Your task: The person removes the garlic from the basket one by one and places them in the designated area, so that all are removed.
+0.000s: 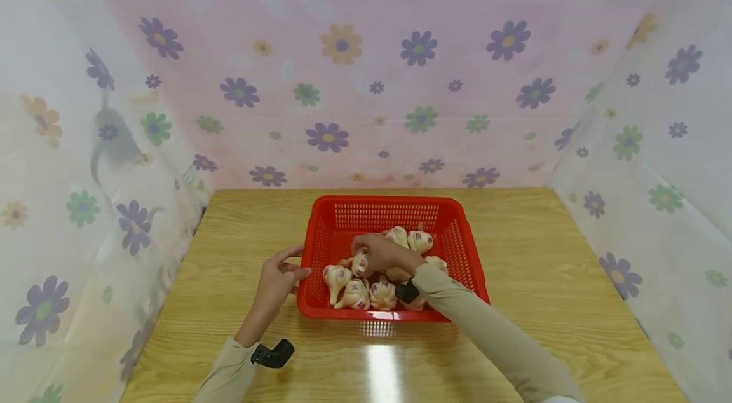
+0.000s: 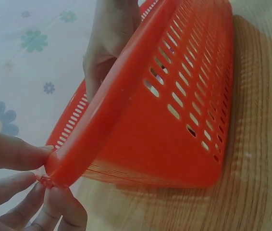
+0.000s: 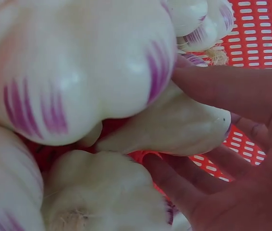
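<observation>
A red plastic basket with slotted walls holds several garlic bulbs, whitish with purple streaks. At the basket's left rim, my left hand pinches the edge; thumb and fingers meet at the rim's corner in the left wrist view. My right hand reaches down among the bulbs inside. In the right wrist view its thumb and fingers lie on either side of one garlic bulb, and the thumb tip meets a larger-looking bulb in front. Part of the held bulb is hidden behind that one.
The basket stands on a wood-grain table. Flower-printed sheets enclose the table at the back and both sides. Other bulbs lie along the basket's back and right. Each wrist carries a black camera.
</observation>
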Tool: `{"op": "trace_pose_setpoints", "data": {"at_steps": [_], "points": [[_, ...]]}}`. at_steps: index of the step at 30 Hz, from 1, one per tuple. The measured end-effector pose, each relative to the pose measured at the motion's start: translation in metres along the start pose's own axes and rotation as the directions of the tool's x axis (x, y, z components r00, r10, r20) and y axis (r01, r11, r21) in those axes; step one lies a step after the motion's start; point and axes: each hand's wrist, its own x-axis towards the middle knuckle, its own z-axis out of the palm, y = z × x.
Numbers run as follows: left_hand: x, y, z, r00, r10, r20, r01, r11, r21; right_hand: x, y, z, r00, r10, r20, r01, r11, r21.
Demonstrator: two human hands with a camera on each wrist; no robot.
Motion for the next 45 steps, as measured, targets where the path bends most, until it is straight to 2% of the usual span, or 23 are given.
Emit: {"op": "trace_pose_setpoints", "data": {"at_steps": [6, 12, 18, 24, 29, 37, 45], "points": [[0.001, -0.001, 0.001, 1.0, 0.002, -0.008, -0.002, 1.0, 0.011, -0.002, 0.004, 0.001, 0.999, 0.005, -0.039, -0.004, 1.0, 0.005], [0.0, -0.001, 0.0, 1.0, -0.003, -0.016, 0.004, 1.0, 0.011, -0.004, 0.004, -0.003, 0.997, 0.021, -0.077, -0.016, 0.998, 0.056], [0.0, 0.0, 0.0, 1.0, 0.001, -0.015, -0.001, 1.0, 0.004, -0.01, -0.002, -0.016, 0.989, -0.004, -0.15, 0.013, 0.998, 0.057], [0.0, 0.001, 0.0, 1.0, 0.005, -0.016, -0.004, 1.0, 0.006, -0.02, -0.005, -0.032, 0.981, 0.029, -0.192, -0.006, 0.993, 0.116], [0.0, 0.001, 0.0, 1.0, 0.006, -0.021, -0.006, 1.0, 0.005, -0.034, -0.003, -0.044, 0.973, 0.027, -0.23, 0.004, 0.991, 0.136], [-0.001, 0.001, 0.001, 1.0, 0.001, -0.025, -0.001, 1.0, 0.017, -0.06, 0.007, -0.061, 0.953, 0.023, -0.303, 0.008, 0.995, 0.101], [-0.002, 0.0, 0.001, 1.0, 0.004, -0.021, -0.003, 1.0, 0.017, -0.088, 0.015, -0.079, 0.931, 0.067, -0.36, -0.035, 0.995, 0.095]]}}
